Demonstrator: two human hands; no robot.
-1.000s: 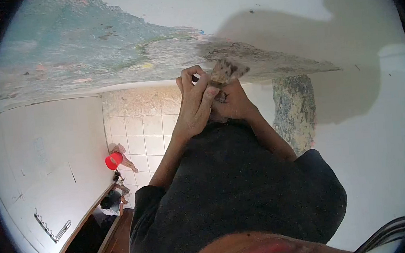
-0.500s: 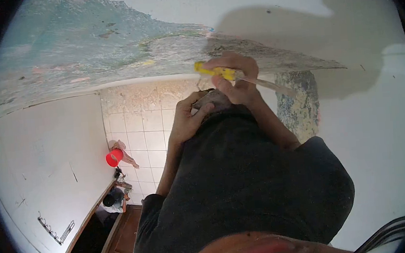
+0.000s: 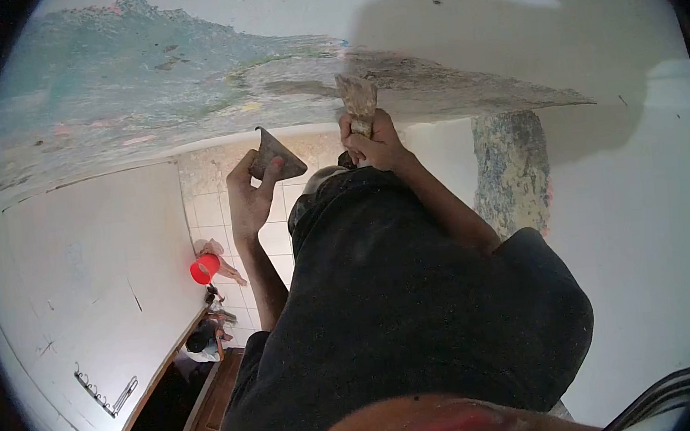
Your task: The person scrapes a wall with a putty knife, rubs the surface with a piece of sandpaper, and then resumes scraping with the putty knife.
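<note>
My left hand (image 3: 251,197) grips a grey triangular plate (image 3: 278,157) between thumb and fingers, out to the left of the dark shirt (image 3: 424,290). In my right hand (image 3: 376,142) is a scraper-like tool (image 3: 358,97) with a wide, rough, crusted end pointing up at the wall; the fingers cover its handle. That end lies over the lower edge of the peeled grey-green strip (image 3: 214,92) of wall; whether it touches cannot be told. The two hands are apart.
Debris lies on the tiled floor (image 3: 208,212) by the wall's foot. A red bucket (image 3: 204,269) and another person (image 3: 203,340) are at lower left. Hooks (image 3: 95,391) hang on the left wall. A mottled patch (image 3: 512,171) marks the wall at right.
My left hand has moved left with the plate, away from my right hand. My right hand has turned the tool: its yellow handle no longer shows and its crusted end now points up.
</note>
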